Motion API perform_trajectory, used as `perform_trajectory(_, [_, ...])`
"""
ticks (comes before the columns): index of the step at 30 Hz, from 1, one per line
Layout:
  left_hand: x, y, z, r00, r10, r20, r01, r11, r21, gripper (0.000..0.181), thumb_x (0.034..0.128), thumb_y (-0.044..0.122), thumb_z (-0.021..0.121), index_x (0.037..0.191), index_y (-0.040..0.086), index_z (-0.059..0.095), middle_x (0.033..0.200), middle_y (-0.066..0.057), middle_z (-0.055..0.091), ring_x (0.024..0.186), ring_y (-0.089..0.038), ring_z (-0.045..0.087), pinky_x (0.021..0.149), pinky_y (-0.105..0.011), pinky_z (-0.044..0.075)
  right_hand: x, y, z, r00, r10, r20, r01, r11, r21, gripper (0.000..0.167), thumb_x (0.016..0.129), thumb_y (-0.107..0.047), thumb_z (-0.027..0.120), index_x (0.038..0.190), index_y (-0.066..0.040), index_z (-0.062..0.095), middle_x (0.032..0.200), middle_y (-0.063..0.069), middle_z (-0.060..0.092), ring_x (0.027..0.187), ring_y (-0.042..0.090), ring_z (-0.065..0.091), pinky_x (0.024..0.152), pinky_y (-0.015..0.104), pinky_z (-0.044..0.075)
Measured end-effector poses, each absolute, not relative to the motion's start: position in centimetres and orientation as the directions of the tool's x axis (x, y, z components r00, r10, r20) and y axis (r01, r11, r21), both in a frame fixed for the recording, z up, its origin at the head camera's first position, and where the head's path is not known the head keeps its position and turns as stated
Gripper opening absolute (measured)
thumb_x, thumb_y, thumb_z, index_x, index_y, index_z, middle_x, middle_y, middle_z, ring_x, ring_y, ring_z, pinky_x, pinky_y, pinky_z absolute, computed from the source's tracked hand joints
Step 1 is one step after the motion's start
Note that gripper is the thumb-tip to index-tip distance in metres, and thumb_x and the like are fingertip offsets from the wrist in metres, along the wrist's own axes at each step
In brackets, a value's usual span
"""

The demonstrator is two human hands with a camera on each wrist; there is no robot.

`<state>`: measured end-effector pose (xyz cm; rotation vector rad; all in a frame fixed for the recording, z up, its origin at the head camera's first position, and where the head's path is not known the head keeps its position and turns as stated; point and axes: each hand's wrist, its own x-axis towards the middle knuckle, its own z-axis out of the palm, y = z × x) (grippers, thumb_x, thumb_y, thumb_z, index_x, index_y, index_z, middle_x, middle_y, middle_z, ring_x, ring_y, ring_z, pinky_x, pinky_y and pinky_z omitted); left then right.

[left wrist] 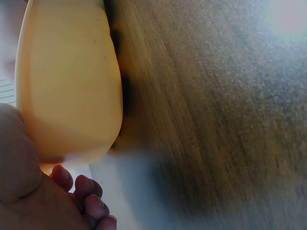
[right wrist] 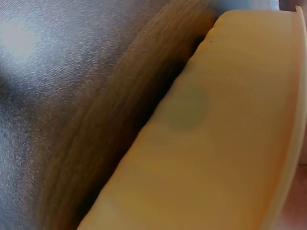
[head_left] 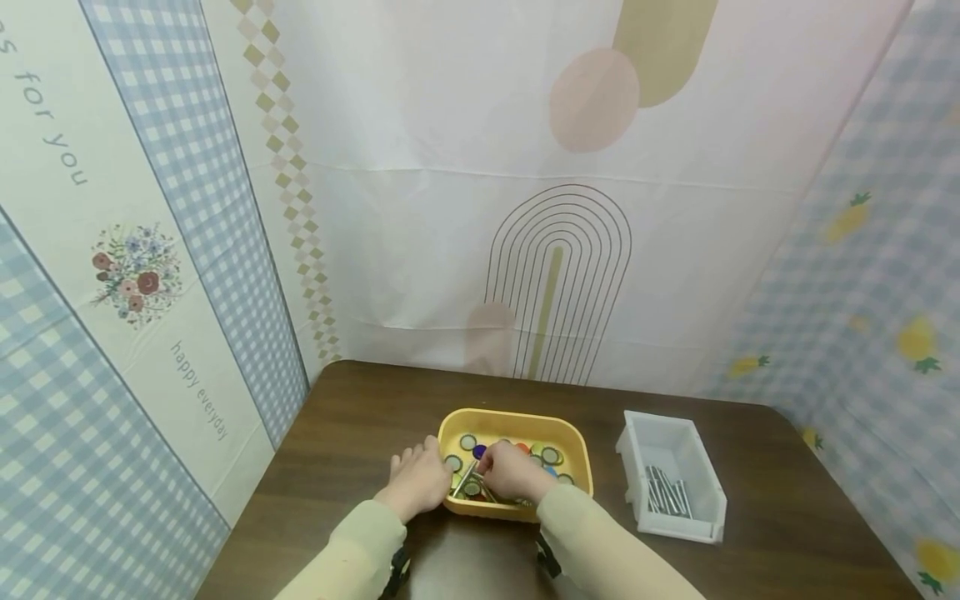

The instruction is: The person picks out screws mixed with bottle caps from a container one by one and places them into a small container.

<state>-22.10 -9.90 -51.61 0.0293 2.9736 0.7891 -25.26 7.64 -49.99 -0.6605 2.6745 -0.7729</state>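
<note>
A yellow plastic tray holds bottle caps, with a few coloured pieces and slim metal rods among them. At its left end, my left hand grips the rim; the left wrist view shows the fingers pointing down outside the wall. My right hand reaches into the tray over the near wall, its fingertips down among the caps beside the rods. Whether they pinch a rod is hidden. The right wrist view mostly shows the tray's outer wall.
To the right stands a white open-front bin with several silver metal rods in it. Both containers stand on a dark brown wooden table. Patterned cloth hangs behind the table and at its sides.
</note>
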Motion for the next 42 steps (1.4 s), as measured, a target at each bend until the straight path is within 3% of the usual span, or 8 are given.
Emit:
perform_trajectory(6, [-22.0, -9.8, -51.4, -0.997, 0.036, -0.061, 0.001, 0.868, 0.497, 0.022, 0.0945, 0.026, 0.050, 0.102, 0.005, 0.047, 0.082, -0.007, 0.048, 0.078, -0.026, 0.043, 0.076, -0.047, 0.030, -25.3, 8.1, -49.7, -0.861, -0.470, -0.194, -0.310, 0.788, -0.533, 0.024, 0.074, 0.014, 0.051, 0.063, -0.007, 0.055, 0.055, -0.004, 0.043, 0.048, 0.011, 0.038, 0.043, 0.026, 0.033])
perform_trajectory(13, [-22.0, -9.9, -51.5, -0.997, 0.040, -0.070, 0.000, 0.868, 0.496, 0.023, 0.0958, 0.027, 0.050, 0.104, 0.005, 0.047, 0.081, -0.006, 0.047, 0.077, -0.026, 0.042, 0.076, -0.047, 0.029, -25.7, 9.2, -49.6, -0.906, -0.383, -0.180, -0.191, 0.749, -0.634, 0.031, 0.091, 0.004, 0.052, 0.066, -0.010, 0.041, 0.056, -0.002, 0.031, 0.047, 0.012, 0.032, 0.043, 0.027, 0.030])
perform_trajectory(15, [-22.0, -9.9, -51.6, -0.997, 0.038, -0.074, -0.004, 0.869, 0.495, 0.023, 0.0956, 0.027, 0.050, 0.104, 0.005, 0.047, 0.080, -0.006, 0.047, 0.077, -0.026, 0.042, 0.076, -0.047, 0.029, -25.9, 9.5, -49.8, -0.909, -0.376, -0.181, -0.178, 0.742, -0.646, 0.034, 0.091, 0.003, 0.051, 0.064, -0.011, 0.037, 0.055, -0.002, 0.028, 0.046, 0.012, 0.029, 0.044, 0.027, 0.028])
perform_trajectory(22, [-22.3, -9.9, -51.8, -0.996, 0.021, -0.087, -0.024, 0.872, 0.488, 0.026, 0.0956, 0.028, 0.051, 0.106, 0.005, 0.047, 0.082, -0.006, 0.048, 0.079, -0.027, 0.043, 0.079, -0.048, 0.030, -25.8, 10.5, -49.6, -0.899, -0.386, -0.206, -0.134, 0.691, -0.710, 0.008, 0.088, 0.003, 0.051, 0.085, -0.001, 0.058, 0.067, 0.004, 0.050, 0.052, 0.013, 0.044, 0.045, 0.028, 0.037])
perform_trajectory(28, [-22.3, -9.8, -51.6, -0.996, 0.026, -0.086, -0.019, 0.871, 0.491, 0.025, 0.0953, 0.026, 0.051, 0.106, 0.004, 0.047, 0.083, -0.007, 0.048, 0.079, -0.027, 0.043, 0.079, -0.048, 0.030, -25.5, 11.3, -48.9, -0.902, -0.400, -0.163, -0.128, 0.609, -0.782, 0.016, 0.083, 0.004, 0.055, 0.097, 0.005, 0.062, 0.075, 0.011, 0.060, 0.055, 0.012, 0.049, 0.048, 0.028, 0.042])
perform_trajectory(38, [-22.0, -9.8, -51.2, -0.995, 0.024, -0.092, -0.025, 0.867, 0.498, 0.027, 0.0955, 0.027, 0.051, 0.107, 0.003, 0.048, 0.084, -0.007, 0.049, 0.080, -0.026, 0.044, 0.079, -0.048, 0.031, -26.0, 12.6, -48.7, -0.928, -0.340, -0.153, -0.076, 0.576, -0.814, 0.016, 0.085, -0.001, 0.061, 0.100, 0.005, 0.061, 0.083, 0.009, 0.062, 0.069, 0.017, 0.059, 0.061, 0.035, 0.052])
perform_trajectory(42, [-22.1, -9.8, -51.3, -0.995, 0.025, -0.095, -0.026, 0.865, 0.501, 0.027, 0.0956, 0.027, 0.051, 0.108, 0.003, 0.048, 0.084, -0.007, 0.049, 0.080, -0.026, 0.044, 0.079, -0.048, 0.030, -26.4, 13.6, -48.8, -0.929, -0.328, -0.171, -0.025, 0.517, -0.855, 0.013, 0.087, -0.002, 0.062, 0.097, 0.005, 0.061, 0.086, 0.015, 0.065, 0.068, 0.017, 0.061, 0.063, 0.036, 0.053])
